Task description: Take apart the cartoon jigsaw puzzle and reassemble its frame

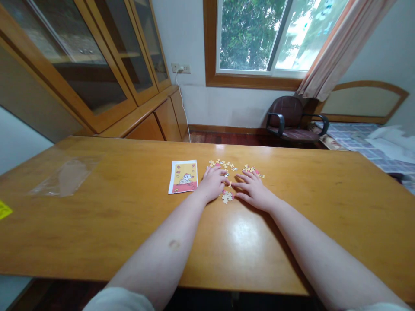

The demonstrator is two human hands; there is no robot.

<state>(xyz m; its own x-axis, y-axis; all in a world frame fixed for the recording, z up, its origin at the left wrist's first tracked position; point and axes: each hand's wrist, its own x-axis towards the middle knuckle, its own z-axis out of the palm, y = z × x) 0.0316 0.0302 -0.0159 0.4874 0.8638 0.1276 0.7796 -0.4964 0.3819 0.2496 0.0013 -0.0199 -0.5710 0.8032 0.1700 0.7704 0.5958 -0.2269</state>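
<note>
My left hand (213,183) lies low over the table with its fingers stretched forward, partly covering some jigsaw pieces. Opposite it, my right hand (253,189) is spread, fingertips pointing left. A small yellowish puzzle piece (230,184) sits between the fingertips of both hands; whether they touch it is too small to tell. Just below is a small cluster of joined-looking pieces (227,197), pale with some pink. Loose pieces (231,166) are scattered beyond my left hand. Another pile (249,168) lies beyond my right fingers, partly hidden by them.
A picture card (184,177) with a white cartoon animal lies left of my left hand. Farther left are a clear plastic bag (73,175) and a yellow item (4,210) at the edge. Beyond the wooden table (145,224) stand a cabinet (110,56) and an armchair (288,116).
</note>
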